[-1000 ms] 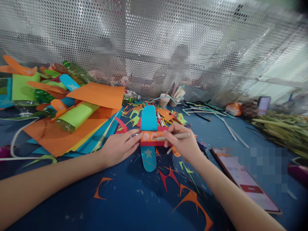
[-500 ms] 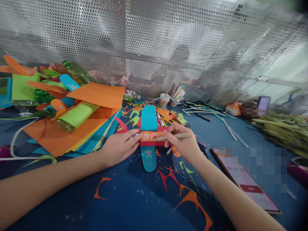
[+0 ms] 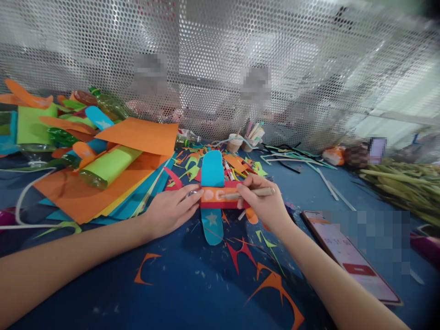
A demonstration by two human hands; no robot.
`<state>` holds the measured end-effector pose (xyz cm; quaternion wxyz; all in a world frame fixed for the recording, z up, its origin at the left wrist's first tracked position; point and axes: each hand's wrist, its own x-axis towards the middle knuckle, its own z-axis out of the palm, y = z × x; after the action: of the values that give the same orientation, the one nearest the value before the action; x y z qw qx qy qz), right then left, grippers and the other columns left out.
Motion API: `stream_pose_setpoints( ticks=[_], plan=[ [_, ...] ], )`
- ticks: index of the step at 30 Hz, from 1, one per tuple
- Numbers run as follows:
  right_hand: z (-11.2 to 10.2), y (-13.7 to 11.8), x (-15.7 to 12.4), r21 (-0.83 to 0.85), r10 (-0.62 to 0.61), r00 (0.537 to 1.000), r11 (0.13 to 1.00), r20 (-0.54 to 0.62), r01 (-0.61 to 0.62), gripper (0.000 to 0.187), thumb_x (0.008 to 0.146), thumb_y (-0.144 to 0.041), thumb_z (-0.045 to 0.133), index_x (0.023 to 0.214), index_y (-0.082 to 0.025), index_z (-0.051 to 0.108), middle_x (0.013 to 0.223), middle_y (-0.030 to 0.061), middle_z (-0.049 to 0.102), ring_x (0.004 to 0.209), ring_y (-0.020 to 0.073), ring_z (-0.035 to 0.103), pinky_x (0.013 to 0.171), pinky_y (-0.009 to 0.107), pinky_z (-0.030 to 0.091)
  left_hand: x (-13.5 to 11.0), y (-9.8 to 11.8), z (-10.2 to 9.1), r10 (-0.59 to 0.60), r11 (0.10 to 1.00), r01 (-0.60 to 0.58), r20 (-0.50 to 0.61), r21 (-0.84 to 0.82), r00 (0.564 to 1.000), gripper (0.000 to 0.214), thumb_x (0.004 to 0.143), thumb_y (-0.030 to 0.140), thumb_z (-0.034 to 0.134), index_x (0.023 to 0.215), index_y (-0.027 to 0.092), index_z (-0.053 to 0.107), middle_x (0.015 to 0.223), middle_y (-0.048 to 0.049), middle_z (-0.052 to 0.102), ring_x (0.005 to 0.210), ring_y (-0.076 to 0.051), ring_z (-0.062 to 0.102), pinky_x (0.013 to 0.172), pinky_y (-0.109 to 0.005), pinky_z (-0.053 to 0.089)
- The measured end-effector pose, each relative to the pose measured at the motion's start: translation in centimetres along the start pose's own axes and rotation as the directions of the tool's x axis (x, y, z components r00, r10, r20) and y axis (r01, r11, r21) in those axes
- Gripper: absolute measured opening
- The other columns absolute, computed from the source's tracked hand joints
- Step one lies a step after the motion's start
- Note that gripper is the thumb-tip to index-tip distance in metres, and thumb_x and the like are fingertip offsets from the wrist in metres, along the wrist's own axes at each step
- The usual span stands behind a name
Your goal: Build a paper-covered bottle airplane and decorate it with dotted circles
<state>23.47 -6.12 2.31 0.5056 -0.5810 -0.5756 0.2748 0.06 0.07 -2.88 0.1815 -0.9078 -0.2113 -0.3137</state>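
A paper craft piece lies in the middle of the blue table: a blue wing strip (image 3: pixel 212 170) with a pale star, crossed by an orange and red band (image 3: pixel 217 197). My left hand (image 3: pixel 171 209) rests flat on the table, fingers stretched out, its fingertips pressing the band's left end. My right hand (image 3: pixel 263 203) is closed round a thin tan stick (image 3: pixel 248 194), probably a pencil or brush, held level with its tip on the orange band.
Stacked orange, yellow and blue paper sheets (image 3: pixel 96 183), a green-wrapped bottle (image 3: pixel 109 166) and more bottles lie left. Paper scraps (image 3: pixel 261 266) litter the table. Small cups with sticks (image 3: pixel 244 140) stand behind. A phone (image 3: pixel 350 254) lies right, green stalks (image 3: pixel 402 181) far right. A perforated metal screen (image 3: pixel 220 55) closes the back.
My right hand with the stick has shifted slightly to the right along the orange band. My left hand has not moved.
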Motion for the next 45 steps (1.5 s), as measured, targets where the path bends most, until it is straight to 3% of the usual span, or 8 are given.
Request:
stream_pose_setpoints(
  ticks=[22, 45],
  plan=[
    [0.18, -0.10, -0.03, 0.056, 0.012, 0.999, 0.998, 0.047, -0.015, 0.017, 0.075, -0.025, 0.060, 0.067, -0.022, 0.045, 0.047, -0.0077, 0.054, 0.040, 0.0116, 0.058, 0.044, 0.023, 0.042, 0.07, 0.04, -0.13, 0.008, 1.000, -0.008, -0.016, 0.004, 1.000, 0.030, 0.092, 0.026, 0.047, 0.120, 0.016, 0.052, 0.119, -0.0090, 0.061, 0.086, -0.017, 0.066, 0.066, -0.028, 0.055],
    [0.09, 0.00, -0.05, 0.023, 0.014, 1.000, 1.000, 0.013, -0.014, 0.017, 0.075, -0.026, 0.059, 0.066, -0.022, 0.045, 0.045, -0.0068, 0.055, 0.038, 0.0113, 0.056, 0.041, 0.022, 0.040, 0.08, -0.05, 0.02, 0.014, 1.000, -0.014, -0.023, 0.017, 1.000, 0.030, 0.092, 0.027, 0.047, 0.119, 0.017, 0.053, 0.119, -0.0082, 0.061, 0.085, -0.017, 0.066, 0.064, -0.027, 0.054]
  ],
)
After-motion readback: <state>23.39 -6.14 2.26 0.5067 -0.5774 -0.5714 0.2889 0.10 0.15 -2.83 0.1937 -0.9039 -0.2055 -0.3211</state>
